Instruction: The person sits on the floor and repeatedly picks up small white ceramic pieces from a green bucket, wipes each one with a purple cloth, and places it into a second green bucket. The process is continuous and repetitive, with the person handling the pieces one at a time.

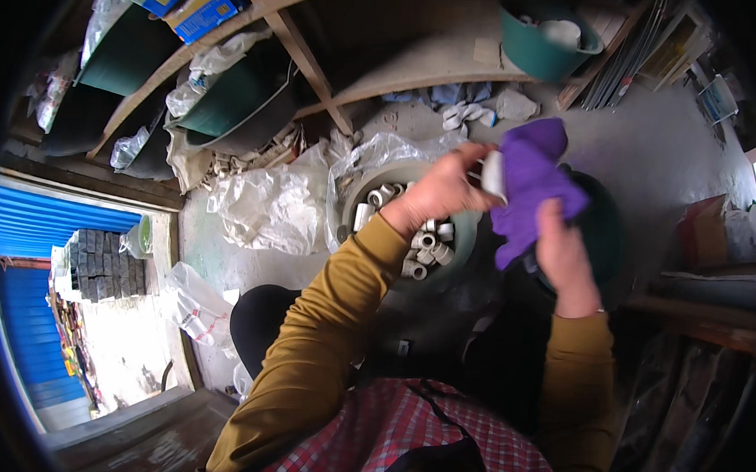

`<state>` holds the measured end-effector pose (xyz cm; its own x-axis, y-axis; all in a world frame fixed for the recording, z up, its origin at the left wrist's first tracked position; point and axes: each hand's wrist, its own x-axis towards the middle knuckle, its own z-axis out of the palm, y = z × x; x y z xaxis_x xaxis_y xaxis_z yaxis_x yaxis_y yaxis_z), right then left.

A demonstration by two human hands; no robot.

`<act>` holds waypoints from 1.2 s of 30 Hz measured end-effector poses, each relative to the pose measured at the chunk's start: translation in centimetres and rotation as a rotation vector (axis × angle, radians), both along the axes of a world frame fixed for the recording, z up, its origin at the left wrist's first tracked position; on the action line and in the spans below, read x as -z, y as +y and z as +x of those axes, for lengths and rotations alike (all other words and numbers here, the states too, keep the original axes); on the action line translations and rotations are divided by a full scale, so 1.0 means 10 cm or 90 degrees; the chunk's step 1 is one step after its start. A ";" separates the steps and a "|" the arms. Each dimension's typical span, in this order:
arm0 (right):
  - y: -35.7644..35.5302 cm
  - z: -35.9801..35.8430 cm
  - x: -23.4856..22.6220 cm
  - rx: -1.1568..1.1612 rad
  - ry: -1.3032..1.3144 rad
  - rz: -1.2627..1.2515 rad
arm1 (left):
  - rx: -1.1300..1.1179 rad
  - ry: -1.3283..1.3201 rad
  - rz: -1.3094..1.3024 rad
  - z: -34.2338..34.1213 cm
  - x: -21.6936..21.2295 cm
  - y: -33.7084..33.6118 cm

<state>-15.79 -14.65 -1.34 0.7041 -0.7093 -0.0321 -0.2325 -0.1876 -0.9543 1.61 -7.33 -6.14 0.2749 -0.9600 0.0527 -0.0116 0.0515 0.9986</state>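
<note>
Fitting (pixel 495 179) in left hand (pixel 442 185) meets purple cloth (pixel 534 177), close to tub edge (pixel 467 234).

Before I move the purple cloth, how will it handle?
The purple cloth is probably floppy, as it hangs in loose folds at the right hand. It seems unlikely to roll, given its uneven, creased shape.

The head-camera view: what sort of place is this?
Probably a storeroom or small workshop: white tubular fittings lie heaped in a round grey-green tub, and rough wooden shelves hold dark green plastic tubs.
</note>
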 end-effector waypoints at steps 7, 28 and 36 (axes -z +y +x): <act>0.03 0.30 -0.02 -0.022 -0.204 0.072 | -0.094 -0.460 -0.044 -0.33 -0.52 0.29; 0.73 0.69 -0.24 -0.091 -0.317 0.508 | -0.303 -0.614 -0.135 0.00 -0.87 0.93; 0.48 0.73 0.14 -0.030 -0.312 0.361 | -0.156 -0.245 -0.127 -0.06 -0.76 0.84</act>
<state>-8.44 -9.84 -2.71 0.7607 -0.6464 -0.0583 0.2403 0.3639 -0.8999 1.05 1.07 1.51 0.4154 -0.8308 0.3704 -0.4135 0.1902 0.8904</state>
